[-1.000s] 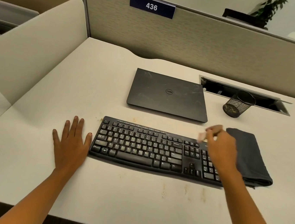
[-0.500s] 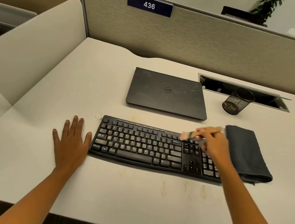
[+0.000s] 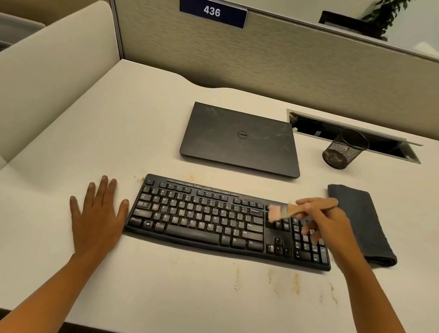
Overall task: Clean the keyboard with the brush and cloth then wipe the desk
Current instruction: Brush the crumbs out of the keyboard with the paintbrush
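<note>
Our right hand (image 3: 326, 227) grips paintbrush (image 3: 290, 211), bristles on keyboard (image 3: 207, 217); left hand (image 3: 98, 215) flat, fingers straight, on tabletop (image 3: 197, 300).

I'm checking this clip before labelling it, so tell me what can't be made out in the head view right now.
1. Brush bristles: motion-blurred, so contact with the keyboard is unclear.
2. Number pad: partly covered by the right hand gripping the brush.
3. Key legends: too small to read.
4. Mesh pen cup: contents unclear through the mesh.
5. Dark cloth: part of its left edge hidden behind the right hand.
</note>
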Tool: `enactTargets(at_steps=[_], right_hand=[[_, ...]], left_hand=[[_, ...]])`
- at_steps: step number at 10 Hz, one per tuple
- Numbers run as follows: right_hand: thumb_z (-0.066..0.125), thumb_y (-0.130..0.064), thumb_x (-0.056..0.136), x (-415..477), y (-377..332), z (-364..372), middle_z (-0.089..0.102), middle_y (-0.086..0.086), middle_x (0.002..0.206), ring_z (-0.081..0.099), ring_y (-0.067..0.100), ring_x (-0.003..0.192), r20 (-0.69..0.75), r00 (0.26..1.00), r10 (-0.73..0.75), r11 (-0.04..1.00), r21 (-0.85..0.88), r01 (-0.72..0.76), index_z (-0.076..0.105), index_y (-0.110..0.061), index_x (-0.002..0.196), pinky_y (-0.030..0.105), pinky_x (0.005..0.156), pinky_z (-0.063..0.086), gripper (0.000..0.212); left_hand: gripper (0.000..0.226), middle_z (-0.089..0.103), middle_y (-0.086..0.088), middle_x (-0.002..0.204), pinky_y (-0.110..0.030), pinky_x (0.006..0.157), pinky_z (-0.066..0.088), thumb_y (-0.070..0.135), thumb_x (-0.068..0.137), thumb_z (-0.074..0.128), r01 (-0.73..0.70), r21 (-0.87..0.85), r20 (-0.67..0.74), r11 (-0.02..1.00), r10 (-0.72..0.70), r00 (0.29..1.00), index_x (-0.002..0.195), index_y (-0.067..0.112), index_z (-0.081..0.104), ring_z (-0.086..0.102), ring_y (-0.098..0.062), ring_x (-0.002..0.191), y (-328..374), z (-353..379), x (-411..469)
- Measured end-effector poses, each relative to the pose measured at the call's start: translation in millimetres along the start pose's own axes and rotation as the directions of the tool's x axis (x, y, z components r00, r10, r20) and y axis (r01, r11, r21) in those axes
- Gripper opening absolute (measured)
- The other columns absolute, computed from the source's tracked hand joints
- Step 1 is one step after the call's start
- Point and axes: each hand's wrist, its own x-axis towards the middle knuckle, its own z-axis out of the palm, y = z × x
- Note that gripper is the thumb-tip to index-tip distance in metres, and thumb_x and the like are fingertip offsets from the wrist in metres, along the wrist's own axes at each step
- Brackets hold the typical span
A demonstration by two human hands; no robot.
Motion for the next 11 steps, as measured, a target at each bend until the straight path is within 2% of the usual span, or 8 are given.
enactTargets(at_steps=[1, 2, 3, 5, 6, 8, 10, 11], right_hand=[[0.053, -0.015, 0.095, -0.3, 8.3, -6.1, 0.067, 0.006, 0.068, 0.053, 0.012, 0.048, -0.085, 0.994, 0.064, 0.997, -0.037, -0.067, 0.072, -0.010, 0.094, 0.016, 0.037, 0.037, 0.020], [0.049, -0.015, 0.095, -5.3, 17.5, -25.3, 0.063, 0.007, 0.065, 0.056, 0.016, 0.053, -0.350, 0.933, 0.087, 0.974, -0.168, -0.154, 0.071, -0.006, 0.093, 0.024, 0.046, 0.041, 0.024], [0.049, -0.016, 0.096, -15.0, 14.2, -26.4, 0.062, 0.008, 0.069, 0.059, 0.022, 0.064, -0.466, 0.884, -0.029, 0.946, -0.299, -0.126, 0.069, -0.005, 0.091, 0.028, 0.056, 0.042, 0.023], [0.054, -0.018, 0.096, -56.0, 6.4, 5.8, 0.067, -0.001, 0.072, 0.059, 0.010, 0.059, -0.098, 0.984, -0.148, 0.986, -0.086, 0.140, 0.069, -0.021, 0.094, 0.017, 0.050, 0.046, 0.015], [0.056, -0.011, 0.095, -70.4, 22.8, -1.8, 0.067, 0.003, 0.070, 0.057, 0.013, 0.055, -0.103, 0.991, -0.084, 0.994, -0.081, 0.076, 0.071, -0.017, 0.088, 0.015, 0.047, 0.045, 0.017], [0.054, -0.015, 0.095, -87.5, 31.2, -27.2, 0.064, 0.006, 0.069, 0.060, 0.026, 0.063, -0.463, 0.874, -0.151, 0.940, -0.342, -0.019, 0.066, -0.009, 0.084, 0.022, 0.051, 0.042, 0.018], [0.055, -0.013, 0.094, -103.7, 29.4, 11.3, 0.068, -0.015, 0.085, 0.060, 0.011, 0.068, -0.147, 0.980, -0.138, 0.988, -0.085, 0.126, 0.070, -0.021, 0.087, 0.011, 0.051, 0.044, 0.019], [0.055, -0.013, 0.095, -104.2, 42.2, 3.6, 0.067, -0.008, 0.075, 0.062, 0.016, 0.067, -0.251, 0.960, -0.122, 0.983, -0.163, 0.083, 0.067, -0.024, 0.084, 0.017, 0.053, 0.046, 0.019]], left_hand=[[0.058, 0.020, -0.001, 0.162, -0.053, 0.117, 0.004, 0.038, 0.101, 0.040, 0.000, -0.003, -0.003, 1.000, 0.000, 1.000, 0.154, 0.018, 0.025, 0.015, -0.024, 0.150, 0.0, -0.4, -0.2], [0.058, 0.020, -0.001, 0.162, -0.053, 0.118, 0.004, 0.038, 0.101, 0.040, 0.001, -0.003, -0.003, 1.000, -0.001, 1.000, 0.154, 0.018, 0.026, 0.015, -0.024, 0.150, 0.5, -0.3, -0.1], [0.058, 0.019, -0.001, 0.162, -0.053, 0.118, 0.004, 0.039, 0.101, 0.039, 0.001, -0.002, 0.001, 1.000, -0.001, 1.000, 0.154, 0.018, 0.025, 0.014, -0.024, 0.150, 0.3, -0.6, 0.2], [0.058, 0.020, -0.001, 0.162, -0.053, 0.118, 0.004, 0.037, 0.101, 0.040, 0.002, -0.006, -0.005, 1.000, -0.002, 1.000, 0.154, 0.018, 0.026, 0.015, -0.024, 0.150, 0.5, -0.8, -0.1], [0.058, 0.021, -0.002, 0.162, -0.053, 0.117, 0.004, 0.036, 0.101, 0.041, 0.003, -0.015, -0.003, 1.000, -0.003, 1.000, 0.154, 0.017, 0.027, 0.015, -0.025, 0.149, 1.2, -0.9, -0.5], [0.058, 0.020, -0.001, 0.162, -0.053, 0.118, 0.002, 0.037, 0.101, 0.041, 0.006, -0.020, 0.006, 1.000, -0.006, 1.000, 0.154, 0.018, 0.026, 0.013, -0.024, 0.150, 0.4, -0.7, -0.4], [0.058, 0.017, -0.001, 0.163, -0.052, 0.118, 0.000, 0.037, 0.102, 0.039, 0.002, -0.030, 0.019, 1.000, -0.001, 1.000, 0.155, 0.018, 0.024, 0.011, -0.023, 0.150, -0.2, -1.1, -0.6], [0.058, 0.017, -0.001, 0.163, -0.052, 0.118, 0.000, 0.037, 0.102, 0.038, 0.001, -0.028, 0.018, 1.000, 0.000, 1.000, 0.155, 0.018, 0.024, 0.011, -0.024, 0.150, 0.4, -1.1, -0.7]])
